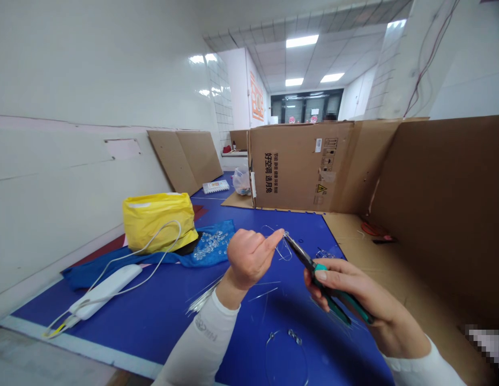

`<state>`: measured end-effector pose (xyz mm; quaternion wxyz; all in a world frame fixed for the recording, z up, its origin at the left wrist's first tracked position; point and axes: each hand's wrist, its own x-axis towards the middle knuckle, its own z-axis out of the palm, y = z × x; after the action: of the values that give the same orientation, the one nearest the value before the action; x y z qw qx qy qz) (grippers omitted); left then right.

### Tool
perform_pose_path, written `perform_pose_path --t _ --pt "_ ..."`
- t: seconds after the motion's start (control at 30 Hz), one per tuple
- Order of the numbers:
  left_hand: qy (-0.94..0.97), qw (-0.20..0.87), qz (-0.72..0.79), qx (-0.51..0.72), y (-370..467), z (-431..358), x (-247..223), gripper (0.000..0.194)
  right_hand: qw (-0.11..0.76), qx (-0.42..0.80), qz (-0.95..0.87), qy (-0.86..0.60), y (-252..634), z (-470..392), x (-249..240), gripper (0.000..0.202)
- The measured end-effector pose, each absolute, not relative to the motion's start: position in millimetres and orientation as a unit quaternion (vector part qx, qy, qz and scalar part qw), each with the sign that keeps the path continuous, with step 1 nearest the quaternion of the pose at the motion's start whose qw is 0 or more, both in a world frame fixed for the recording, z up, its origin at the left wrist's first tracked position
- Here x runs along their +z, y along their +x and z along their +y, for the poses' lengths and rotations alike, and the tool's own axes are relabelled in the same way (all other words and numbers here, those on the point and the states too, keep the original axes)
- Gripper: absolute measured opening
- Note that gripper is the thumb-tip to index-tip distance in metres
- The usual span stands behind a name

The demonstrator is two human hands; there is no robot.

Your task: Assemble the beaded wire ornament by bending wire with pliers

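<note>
In my right hand (348, 281) is a pair of long-nose pliers (299, 250) with green handles, its jaws pointing up and left. My left hand (250, 254) is closed, the index finger stretched to the plier tips. It pinches a thin wire (287, 259), which hangs in a loop below the fingertips. A small clear bead (287, 234) shows where fingertip and jaws meet. Whether the jaws grip the wire or the bead is too small to tell. Nearer on the blue tabletop (241, 332) lies a wire ring (266, 354) with several clear beads (294, 336).
Loose clear beads (211, 244) lie on a blue cloth (84, 271) beside a yellow bag (158, 220). Straight wires (201, 300) lie by my left wrist. A white power strip (104, 295) with its cable is at left. Cardboard (293, 177) walls the back and right.
</note>
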<state>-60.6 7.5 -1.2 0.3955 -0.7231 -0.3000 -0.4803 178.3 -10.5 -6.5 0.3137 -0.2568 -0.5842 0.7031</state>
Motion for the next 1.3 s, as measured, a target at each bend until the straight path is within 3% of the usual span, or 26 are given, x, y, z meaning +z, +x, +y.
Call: perform_pose_path --t 0.93,1.07,1.3 --pt "-0.719 0.359 -0.357 -0.476 -53.7 6.2 3.3 0.019 0.308 0.73 -0.558 -0.245 178.7 -4.5 -9.4 0.036" --pt "-0.722 0.209 -0.401 -0.523 -52.6 6.2 3.6 0.016 0.31 0.73 -0.555 -0.25 179.1 -4.1 -9.5 0.038" --pt "-0.685 -0.221 -0.441 -0.537 -56.5 8.3 10.1 0.013 0.321 0.722 -0.556 -0.258 182.0 -5.7 -5.2 0.037"
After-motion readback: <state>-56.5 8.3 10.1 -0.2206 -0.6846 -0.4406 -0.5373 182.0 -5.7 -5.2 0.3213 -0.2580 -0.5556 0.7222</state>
